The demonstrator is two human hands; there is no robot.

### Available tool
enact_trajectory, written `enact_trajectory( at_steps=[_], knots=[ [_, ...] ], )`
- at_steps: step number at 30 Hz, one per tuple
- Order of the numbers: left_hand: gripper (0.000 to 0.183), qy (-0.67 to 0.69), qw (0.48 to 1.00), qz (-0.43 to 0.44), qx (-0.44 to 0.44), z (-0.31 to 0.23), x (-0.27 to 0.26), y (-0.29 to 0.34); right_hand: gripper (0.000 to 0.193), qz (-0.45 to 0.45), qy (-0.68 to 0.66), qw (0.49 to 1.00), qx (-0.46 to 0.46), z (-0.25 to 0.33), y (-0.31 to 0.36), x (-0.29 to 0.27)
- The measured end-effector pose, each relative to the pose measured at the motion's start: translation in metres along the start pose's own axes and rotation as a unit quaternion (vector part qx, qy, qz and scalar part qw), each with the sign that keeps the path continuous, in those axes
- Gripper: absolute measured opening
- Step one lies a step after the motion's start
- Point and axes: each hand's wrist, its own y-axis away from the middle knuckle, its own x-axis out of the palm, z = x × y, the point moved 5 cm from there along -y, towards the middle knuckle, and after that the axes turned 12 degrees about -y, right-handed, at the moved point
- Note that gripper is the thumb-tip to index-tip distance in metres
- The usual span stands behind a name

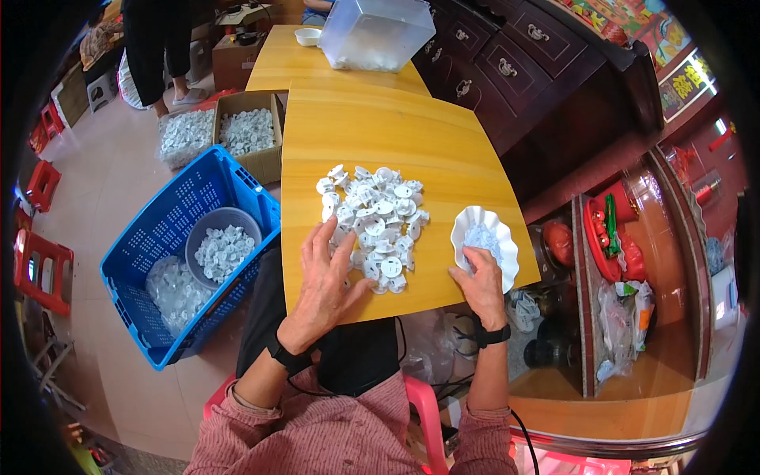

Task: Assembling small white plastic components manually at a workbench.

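Note:
A loose pile of small white round plastic parts (384, 210), resembling plug or socket pieces, covers the middle of the yellow wooden table (443, 142). My left hand (324, 277) rests at the pile's near left side, fingers spread and touching or just above its edge; no part shows in its grip. To the right stands a white dish with a wavy rim (507, 265), holding small clear bluish pieces (480, 236). Over the near rim of this dish is my right hand (483, 289), thumb apart from the fingers, which reach toward the small pieces. Its fingertips are partly hidden.
Left of the table, a blue plastic basket (134, 249) holds a grey tub (255, 229) and a bag of white parts (176, 297). Beyond are a cardboard box (265, 162) and a translucent bin (380, 32). Dark drawers (507, 67) border the right. A person stands far left.

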Motion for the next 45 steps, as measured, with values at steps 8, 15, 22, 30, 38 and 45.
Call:
enact_trajectory(
  at_steps=[8,15,22,30,38,45],
  knots=[
    [0.073,0.0,1.0,0.001,0.001,0.0,-0.001,0.0,0.03,-0.016,-0.078,0.994,0.079,0.014,0.001,-0.003],
    [0.073,0.002,1.0,0.006,-0.002,-0.001,-0.003,-0.001,0.016,-0.072,-0.022,0.996,-0.051,0.027,0.004,0.004],
    [0.071,0.008,1.0,0.0,0.004,0.001,0.0,0.001,0.011,-0.08,-0.033,0.992,-0.09,0.042,0.007,0.008],
    [0.07,0.003,1.0,0.005,-0.008,0.001,0.001,0.001,0.009,-0.044,-0.042,0.992,-0.108,0.067,0.017,0.019],
    [0.068,0.009,1.0,-0.004,-0.011,0.004,0.002,0.002,0.014,0.008,-0.149,0.988,-0.05,0.076,0.025,0.019],
    [0.068,0.012,1.0,-0.011,-0.002,0.003,0.002,0.002,0.011,-0.007,-0.164,0.986,0.035,0.06,0.029,0.015]
  ],
)
